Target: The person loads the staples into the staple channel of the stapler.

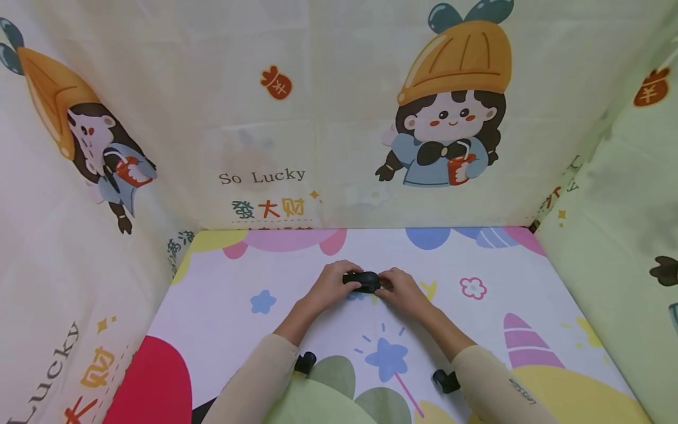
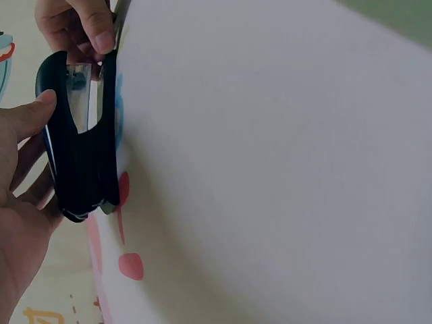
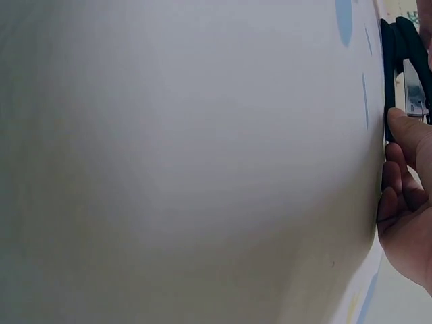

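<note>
A black stapler (image 1: 365, 281) is held between both hands near the middle of the table, low over the printed cover. The left hand (image 1: 333, 284) grips its body, thumb on the near side and fingers round the far side. In the left wrist view the stapler (image 2: 81, 165) shows an open gap in its side, with a clear and metallic part inside. At the other end, the right hand (image 1: 405, 291) pinches the base. The right wrist view has the right thumb (image 3: 412, 135) on the end of the base, other fingers curled below; the stapler's top is partly cut off.
The table cover (image 1: 222, 330) is white with coloured cartoon prints. A printed cloth wall (image 1: 344, 141) rises behind the table, with more cloth at both sides. Black wrist devices sit at the left sleeve (image 1: 259, 377) and right sleeve (image 1: 492, 383).
</note>
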Motion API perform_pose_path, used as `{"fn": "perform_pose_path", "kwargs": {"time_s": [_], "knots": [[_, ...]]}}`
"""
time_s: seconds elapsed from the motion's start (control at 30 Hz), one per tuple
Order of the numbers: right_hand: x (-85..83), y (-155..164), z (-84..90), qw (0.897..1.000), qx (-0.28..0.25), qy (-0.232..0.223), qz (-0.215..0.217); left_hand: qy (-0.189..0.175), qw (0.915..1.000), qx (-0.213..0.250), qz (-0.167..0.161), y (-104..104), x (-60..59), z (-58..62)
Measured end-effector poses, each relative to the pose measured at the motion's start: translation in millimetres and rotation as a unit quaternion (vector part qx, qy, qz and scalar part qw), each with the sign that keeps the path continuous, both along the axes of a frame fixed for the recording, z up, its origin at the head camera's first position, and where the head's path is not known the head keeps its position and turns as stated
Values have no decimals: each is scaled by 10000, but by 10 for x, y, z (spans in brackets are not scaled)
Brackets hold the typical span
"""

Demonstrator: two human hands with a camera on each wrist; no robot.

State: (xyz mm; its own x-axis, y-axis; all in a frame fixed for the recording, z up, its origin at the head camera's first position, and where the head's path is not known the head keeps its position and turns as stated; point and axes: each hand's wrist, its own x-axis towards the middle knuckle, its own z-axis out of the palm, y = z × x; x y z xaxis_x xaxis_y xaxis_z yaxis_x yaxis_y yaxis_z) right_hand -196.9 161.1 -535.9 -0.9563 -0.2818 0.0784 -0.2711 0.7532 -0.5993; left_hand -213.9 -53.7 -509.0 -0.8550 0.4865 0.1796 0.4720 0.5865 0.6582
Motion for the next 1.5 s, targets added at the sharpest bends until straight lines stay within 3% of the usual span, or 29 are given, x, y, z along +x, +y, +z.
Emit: {"fn": "perform_pose_path", "kwargs": {"time_s": [0.13, 0.37, 0.97, 1.33, 1.5], "knots": [[-11, -1, -1, 10000, 23, -42, 17, -105, 9999, 30, 50, -15, -1, -24], [-4, 7, 6, 10000, 31, 29, 45, -147, 9990, -353, 245, 51, 27, -7], [-5, -2, 22, 10000, 29, 11, 65, -113, 9968, -755, 224, 108, 35, 61], [-65, 18, 42, 9999, -27, -35, 114, -52, 9969, -750, 237, 124, -29, 102], [-69, 31, 39, 9999, -63, -54, 104, -247, 9980, -516, 262, 116, -30, 91]]}}
